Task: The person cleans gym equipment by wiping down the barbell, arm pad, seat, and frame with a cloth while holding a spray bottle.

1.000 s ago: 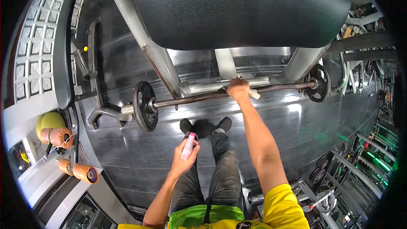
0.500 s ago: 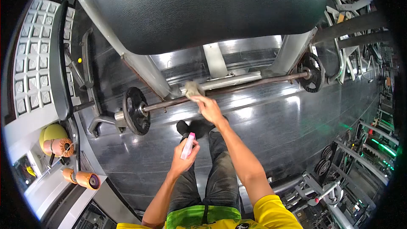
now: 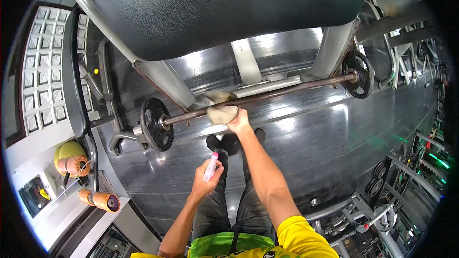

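Note:
My right hand (image 3: 240,122) is closed on a beige cloth (image 3: 223,114), which hangs around the bar near the left part of the barbell (image 3: 282,93). Part of the cloth shows behind the bar. Black weight plates sit at both ends, a left plate (image 3: 157,124) and a right plate (image 3: 357,74). Lower down, in front of my legs, my left hand (image 3: 206,181) grips a small clear bottle (image 3: 210,168) with a pink top. The bottle is apart from the bar, and its label cannot be read.
A black padded bench (image 3: 224,9) on grey metal legs stands just beyond the bar. To the left are another padded bench (image 3: 75,76) and orange foam rollers (image 3: 106,201). Gym machines (image 3: 377,215) stand at the lower right. My feet (image 3: 224,143) are on the dark floor.
My right hand has moved slightly down and right, and the cloth is now spread around the bar. The view has shifted a little. My left hand still holds the bottle.

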`<action>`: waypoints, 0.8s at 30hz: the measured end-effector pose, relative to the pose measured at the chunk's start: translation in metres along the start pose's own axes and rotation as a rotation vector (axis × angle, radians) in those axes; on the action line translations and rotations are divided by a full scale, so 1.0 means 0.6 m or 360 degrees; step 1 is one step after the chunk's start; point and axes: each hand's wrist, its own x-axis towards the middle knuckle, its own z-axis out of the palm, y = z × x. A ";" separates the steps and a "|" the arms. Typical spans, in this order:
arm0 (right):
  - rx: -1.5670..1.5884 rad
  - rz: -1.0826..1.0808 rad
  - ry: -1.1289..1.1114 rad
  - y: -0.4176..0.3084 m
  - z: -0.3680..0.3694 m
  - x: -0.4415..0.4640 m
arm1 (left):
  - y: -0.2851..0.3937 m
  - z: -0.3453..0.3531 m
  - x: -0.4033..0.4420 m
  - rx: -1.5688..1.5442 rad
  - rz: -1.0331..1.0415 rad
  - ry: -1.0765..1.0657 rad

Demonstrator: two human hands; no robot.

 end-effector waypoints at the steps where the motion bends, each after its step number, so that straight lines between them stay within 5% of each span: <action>1: -0.0012 0.0076 -0.0006 -0.019 -0.005 -0.002 | 0.001 0.001 -0.001 0.0006 0.0006 -0.0004; 8: -0.0170 -0.0054 -0.0035 -0.144 -0.036 -0.039 | -0.013 0.008 0.004 0.0002 0.0176 0.0054; 15: -0.0108 -0.0426 -0.0310 -0.131 -0.036 -0.108 | -0.002 -0.002 -0.005 -0.0060 0.0068 0.0002; 18: -0.0245 -0.0435 0.0093 -0.168 -0.012 -0.156 | -0.006 -0.005 -0.002 -0.0047 0.0104 0.0016; 24: -0.0304 -0.0505 0.0045 -0.207 0.005 -0.235 | -0.019 -0.011 0.014 0.0011 0.0132 -0.0003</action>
